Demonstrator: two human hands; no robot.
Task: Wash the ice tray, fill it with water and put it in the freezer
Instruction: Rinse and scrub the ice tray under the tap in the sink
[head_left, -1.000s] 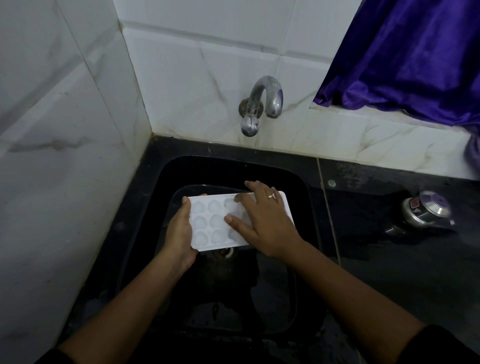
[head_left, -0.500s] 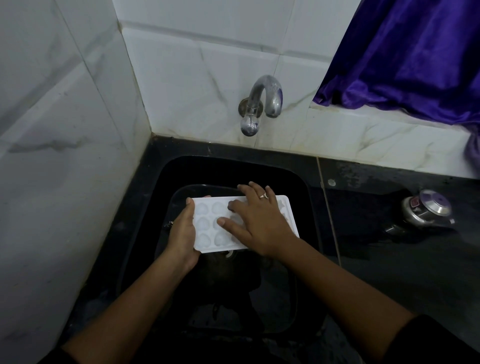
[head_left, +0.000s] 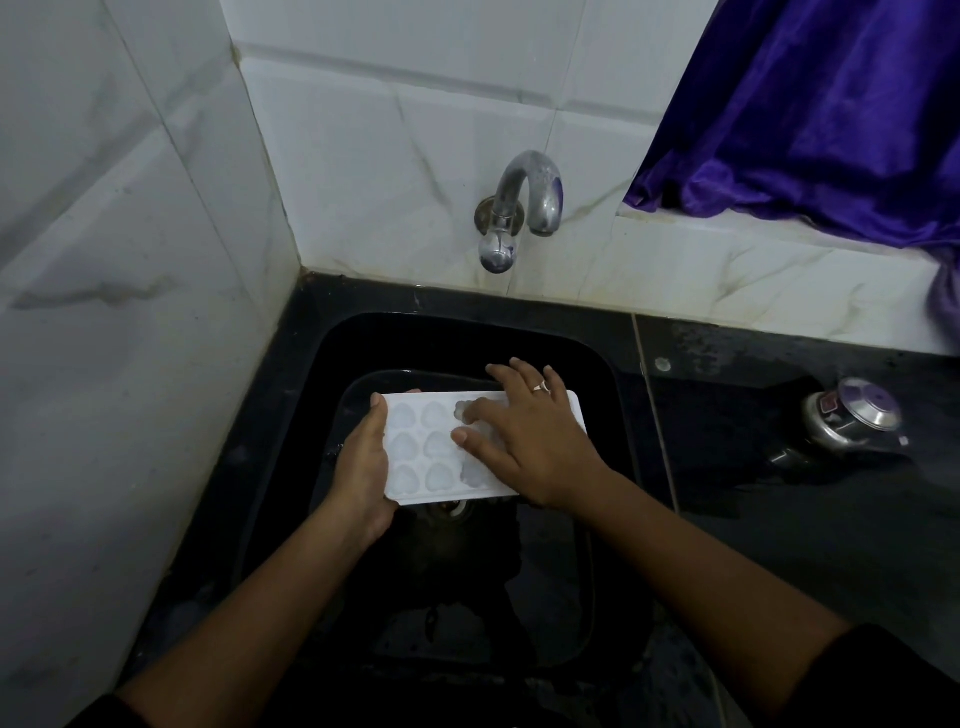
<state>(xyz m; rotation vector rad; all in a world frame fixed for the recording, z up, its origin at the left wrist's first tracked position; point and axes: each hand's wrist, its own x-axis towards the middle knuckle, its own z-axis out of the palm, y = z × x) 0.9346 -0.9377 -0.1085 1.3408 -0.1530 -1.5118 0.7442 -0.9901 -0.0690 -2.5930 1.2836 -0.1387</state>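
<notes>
White plastic ice tray (head_left: 421, 447), rectangular with rounded corners, cavities up, roughly level, long side running left-right. Rounded cavities in rows of three show on its left part; the rest is hidden. It sits above the black sink (head_left: 467, 338) basin, left hand (head_left: 363, 467) gripping the left short end, right hand (head_left: 530, 441) spread over the right part.

White ice tray (head_left: 415, 452), black sink (head_left: 291, 447), purple curtain (head_left: 810, 114)

A: What's on the black counter (head_left: 789, 551)?
B: A steel pot (head_left: 852, 422), near its right edge.
A: And behind?
B: A white tiled wall (head_left: 374, 145); a purple curtain (head_left: 831, 104) drapes onto the ledge (head_left: 769, 249) at the counter's back edge.
</notes>
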